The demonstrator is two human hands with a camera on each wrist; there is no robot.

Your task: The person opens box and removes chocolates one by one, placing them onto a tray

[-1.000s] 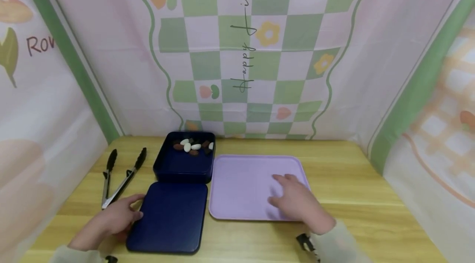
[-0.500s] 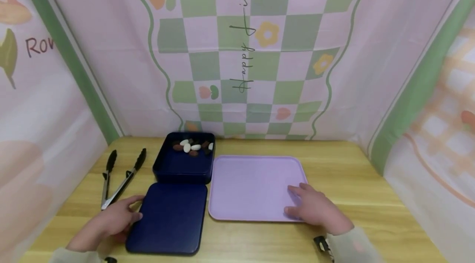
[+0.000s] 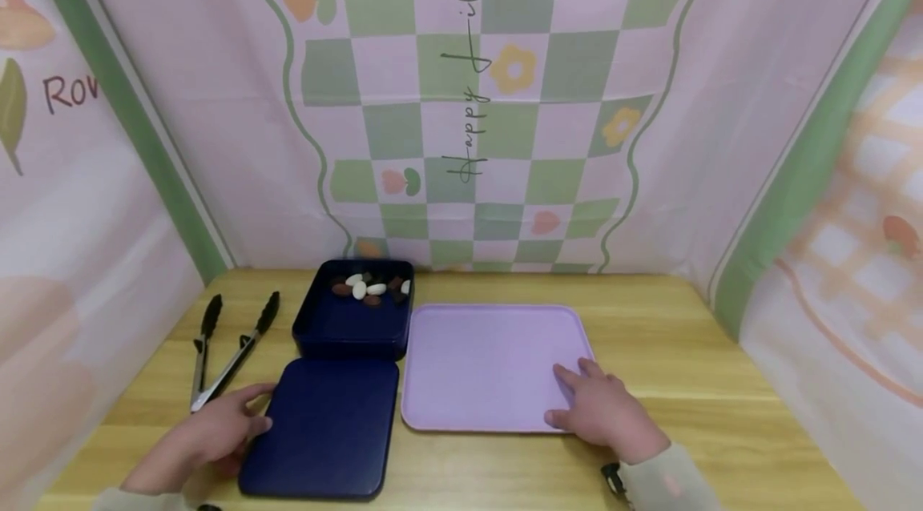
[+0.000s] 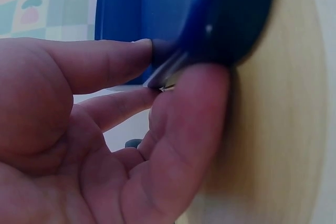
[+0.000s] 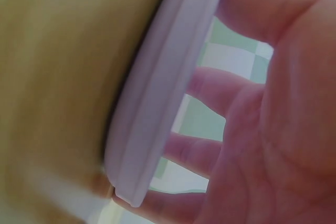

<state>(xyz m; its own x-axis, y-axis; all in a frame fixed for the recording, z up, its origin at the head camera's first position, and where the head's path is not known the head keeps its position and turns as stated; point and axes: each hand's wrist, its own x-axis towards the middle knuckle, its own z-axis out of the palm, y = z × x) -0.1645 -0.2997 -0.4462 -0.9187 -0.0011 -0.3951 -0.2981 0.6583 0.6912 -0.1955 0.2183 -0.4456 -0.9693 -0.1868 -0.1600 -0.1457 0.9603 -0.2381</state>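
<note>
A flat navy lid [image 3: 324,427] lies at the table's front left. My left hand [image 3: 219,431] is at its left edge, the thumb over the rim; in the left wrist view the other fingers [image 4: 197,124] curl low beside the lid's edge. The lilac tray [image 3: 490,367] lies to the right of the lid. My right hand [image 3: 609,415] rests over the tray's front right corner, fingers spread and thumb at the front rim. In the right wrist view the fingers [image 5: 218,90] reach to the tray's rim, with one fingertip around its outer side.
Behind the lid stands an open navy box [image 3: 353,327] with several white, brown and dark pebble-like pieces [image 3: 360,289] at its far end. Black-tipped metal tongs [image 3: 229,367] lie spread on the left of the wooden table [image 3: 663,343]. A patterned curtain [image 3: 469,94] hangs behind.
My right hand has come from over the tray's surface to its right edge, then down onto the front right corner. The left hand stays at the lid's edge.
</note>
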